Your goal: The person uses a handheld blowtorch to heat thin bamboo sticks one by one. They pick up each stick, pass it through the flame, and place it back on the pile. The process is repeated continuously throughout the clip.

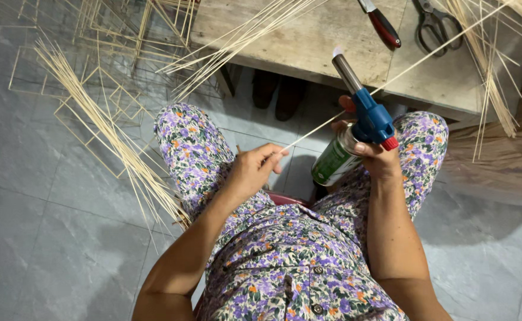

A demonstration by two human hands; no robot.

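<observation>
Pinching thin bamboo strip (392, 76) between left-hand fingers (271, 156), torch (365, 113) alongside.

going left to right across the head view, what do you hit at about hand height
loose bundle of thin sticks on the floor → left hand pinching one long thin stick → green gas canister → right hand holding the blue torch head → right knee in floral fabric

The only package is a gas can (332, 163), a cylinder wrapped in a green label with white print and a bare metal shoulder. It tilts above the person's lap, just below the worktop's (308, 41) front edge, under a blue torch head (373, 120).
</observation>
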